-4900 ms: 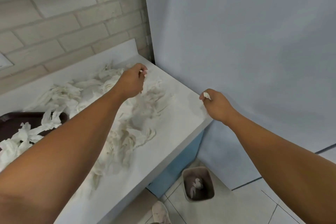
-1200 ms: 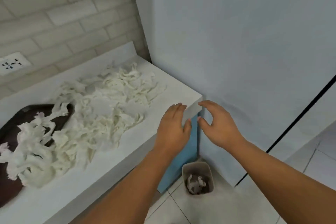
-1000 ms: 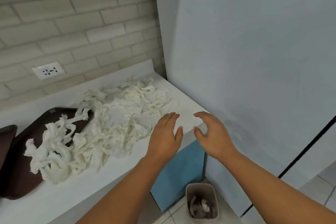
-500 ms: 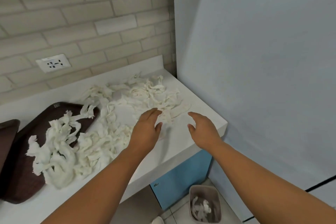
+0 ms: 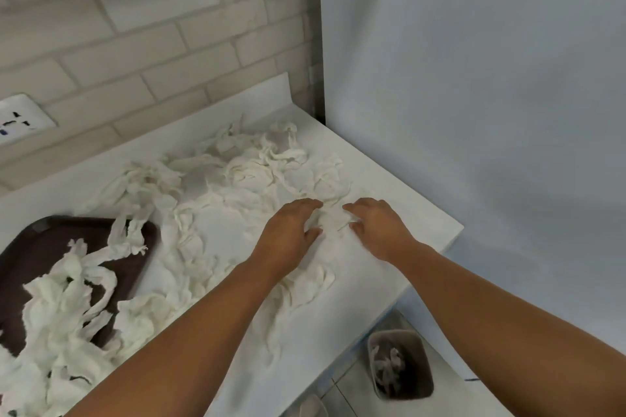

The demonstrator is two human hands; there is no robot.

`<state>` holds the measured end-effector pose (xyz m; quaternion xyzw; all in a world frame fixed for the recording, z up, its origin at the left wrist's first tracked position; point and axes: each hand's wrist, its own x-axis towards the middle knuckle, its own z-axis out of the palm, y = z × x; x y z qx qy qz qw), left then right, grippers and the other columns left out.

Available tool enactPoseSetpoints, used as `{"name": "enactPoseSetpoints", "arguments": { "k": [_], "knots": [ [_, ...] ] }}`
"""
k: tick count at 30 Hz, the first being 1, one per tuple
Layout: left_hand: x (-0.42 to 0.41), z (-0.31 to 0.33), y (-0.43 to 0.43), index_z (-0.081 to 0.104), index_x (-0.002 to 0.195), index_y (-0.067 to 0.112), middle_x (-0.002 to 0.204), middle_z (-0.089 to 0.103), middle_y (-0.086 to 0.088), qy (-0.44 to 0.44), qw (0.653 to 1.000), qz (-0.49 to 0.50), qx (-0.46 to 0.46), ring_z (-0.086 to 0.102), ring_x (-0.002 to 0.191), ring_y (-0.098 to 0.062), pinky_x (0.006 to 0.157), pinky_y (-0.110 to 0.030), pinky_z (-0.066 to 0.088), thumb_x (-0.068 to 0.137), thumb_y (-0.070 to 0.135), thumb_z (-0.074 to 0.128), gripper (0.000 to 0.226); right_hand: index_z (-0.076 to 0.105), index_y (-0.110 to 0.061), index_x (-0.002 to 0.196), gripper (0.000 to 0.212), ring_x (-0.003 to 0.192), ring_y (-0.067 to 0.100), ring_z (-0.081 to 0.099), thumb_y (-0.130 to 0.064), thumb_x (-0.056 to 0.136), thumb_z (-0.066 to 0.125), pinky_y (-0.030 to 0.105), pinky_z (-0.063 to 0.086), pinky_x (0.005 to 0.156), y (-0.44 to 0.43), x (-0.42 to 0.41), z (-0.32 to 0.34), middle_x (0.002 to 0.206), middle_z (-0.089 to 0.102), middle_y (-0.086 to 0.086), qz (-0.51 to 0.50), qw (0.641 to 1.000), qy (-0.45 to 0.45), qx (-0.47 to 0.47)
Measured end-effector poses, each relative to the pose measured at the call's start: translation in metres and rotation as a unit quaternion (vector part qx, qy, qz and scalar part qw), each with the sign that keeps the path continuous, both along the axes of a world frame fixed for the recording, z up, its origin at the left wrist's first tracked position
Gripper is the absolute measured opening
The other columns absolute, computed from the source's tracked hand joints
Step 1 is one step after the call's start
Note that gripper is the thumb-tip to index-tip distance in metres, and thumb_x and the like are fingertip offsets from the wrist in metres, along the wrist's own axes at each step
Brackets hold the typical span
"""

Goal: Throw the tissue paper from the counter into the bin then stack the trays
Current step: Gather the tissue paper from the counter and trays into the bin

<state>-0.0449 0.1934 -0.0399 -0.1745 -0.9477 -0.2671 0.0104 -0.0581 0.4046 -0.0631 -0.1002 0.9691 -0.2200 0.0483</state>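
Observation:
Torn white tissue paper (image 5: 237,186) lies scattered across the white counter (image 5: 399,200). More of it is heaped on a dark brown tray (image 5: 44,240) at the left. My left hand (image 5: 288,237) and my right hand (image 5: 379,230) rest palms down on the counter near its right end, fingers spread, flanking a small clump of tissue. Neither hand has closed on anything. A small grey bin (image 5: 401,364) stands on the floor below the counter's right corner, with tissue inside it.
A beige brick wall with a white power socket (image 5: 20,118) backs the counter. A pale blue wall (image 5: 474,78) bounds it on the right. The counter's front edge runs diagonally above the tiled floor.
Both hands moved from above the bin and counter corner up onto the counter, reaching into the tissue pile. The view shifted back over the counter.

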Motion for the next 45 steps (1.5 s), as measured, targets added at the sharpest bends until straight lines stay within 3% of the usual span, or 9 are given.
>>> {"name": "enactPoseSetpoints", "arguments": {
  "k": [5, 9, 12, 15, 21, 27, 33, 39, 45],
  "knots": [
    [-0.028, -0.009, 0.005, 0.053, 0.138, 0.023, 0.141, 0.051, 0.001, -0.062, 0.994, -0.082, -0.043, 0.053, 0.120, -0.019, 0.104, -0.030, 0.041, 0.088, 0.022, 0.070, 0.053, 0.069, -0.018, 0.122, 0.029, 0.109, 0.024, 0.052, -0.020, 0.094, 0.061, 0.021, 0.039, 0.089, -0.002, -0.006, -0.013, 0.120, 0.057, 0.007, -0.029, 1.000, 0.008, 0.003],
    [-0.042, -0.016, 0.012, 0.064, 0.126, 0.024, 0.133, 0.054, 0.004, -0.083, 0.985, -0.134, -0.072, 0.056, 0.113, -0.014, 0.095, -0.018, 0.039, 0.087, 0.023, 0.071, 0.040, 0.076, -0.015, 0.100, 0.016, 0.096, 0.025, 0.058, -0.015, 0.091, 0.063, 0.024, 0.042, 0.080, 0.002, -0.008, -0.013, 0.101, 0.063, 0.007, -0.030, 0.999, 0.024, 0.011],
    [-0.049, -0.018, 0.015, 0.074, 0.106, 0.020, 0.116, 0.063, 0.002, -0.065, 0.988, -0.122, -0.068, 0.060, 0.104, -0.017, 0.088, -0.020, 0.041, 0.087, 0.021, 0.071, 0.020, 0.074, -0.013, 0.096, 0.013, 0.092, 0.025, 0.061, -0.014, 0.091, 0.061, 0.029, 0.047, 0.081, 0.010, -0.011, -0.006, 0.098, 0.066, 0.006, -0.056, 0.998, 0.022, -0.003],
    [-0.054, -0.010, 0.016, 0.073, 0.097, 0.017, 0.098, 0.066, 0.001, -0.063, 0.993, -0.095, -0.037, 0.061, 0.093, -0.016, 0.081, -0.024, 0.045, 0.087, 0.017, 0.071, 0.011, 0.071, -0.012, 0.097, 0.013, 0.087, 0.018, 0.057, -0.013, 0.091, 0.060, 0.025, 0.042, 0.077, 0.024, -0.010, 0.006, 0.098, 0.066, 0.003, -0.119, 0.992, 0.010, -0.029],
    [-0.054, 0.018, 0.014, 0.071, 0.092, 0.017, 0.067, 0.054, 0.016, -0.068, 0.995, -0.004, 0.079, 0.052, 0.058, 0.003, 0.058, -0.006, 0.037, 0.087, 0.013, 0.071, 0.006, 0.071, -0.016, 0.100, 0.025, 0.076, 0.016, 0.061, -0.002, 0.093, 0.052, 0.018, 0.044, 0.069, 0.049, 0.002, 0.030, 0.096, 0.062, 0.003, -0.219, 0.962, 0.035, -0.161],
    [-0.036, 0.049, 0.031, 0.072, 0.088, 0.020, 0.073, 0.068, 0.001, -0.089, 0.972, 0.057, 0.211, 0.066, 0.067, -0.016, 0.060, -0.012, 0.048, 0.087, 0.012, 0.071, 0.008, 0.069, -0.016, 0.091, 0.021, 0.050, 0.005, 0.064, -0.003, 0.094, 0.052, 0.017, 0.051, 0.056, 0.078, 0.026, 0.062, 0.085, 0.067, 0.008, -0.269, 0.925, 0.041, -0.267],
    [0.000, 0.071, 0.070, 0.072, 0.086, 0.020, 0.075, 0.070, -0.002, -0.046, 0.961, 0.118, 0.247, 0.064, 0.067, -0.014, 0.057, -0.009, 0.046, 0.088, 0.013, 0.070, 0.007, 0.071, -0.005, 0.096, 0.020, 0.062, 0.021, 0.071, 0.001, 0.090, 0.053, 0.029, 0.059, 0.068, 0.122, 0.073, 0.085, 0.073, 0.071, 0.013, -0.312, 0.881, 0.030, -0.354],
    [0.051, 0.071, 0.115, 0.070, 0.083, 0.027, 0.081, 0.071, -0.001, -0.063, 0.957, 0.134, 0.249, 0.068, 0.078, -0.021, 0.071, -0.024, 0.054, 0.089, 0.015, 0.070, 0.014, 0.070, -0.005, 0.093, 0.019, 0.064, 0.024, 0.071, 0.003, 0.090, 0.053, 0.021, 0.056, 0.059, 0.175, 0.137, 0.090, 0.084, 0.071, 0.018, -0.327, 0.861, 0.029, -0.388],
    [0.111, 0.049, 0.168, 0.073, 0.087, 0.023, 0.078, 0.071, 0.000, -0.083, 0.966, 0.100, 0.223, 0.068, 0.074, -0.019, 0.068, -0.023, 0.052, 0.088, 0.016, 0.070, 0.008, 0.070, -0.007, 0.093, 0.009, 0.070, 0.026, 0.073, -0.005, 0.090, 0.062, 0.019, 0.055, 0.059, 0.213, 0.194, 0.073, 0.087, 0.071, 0.015, -0.342, 0.850, 0.006, -0.399]
  ]
}}
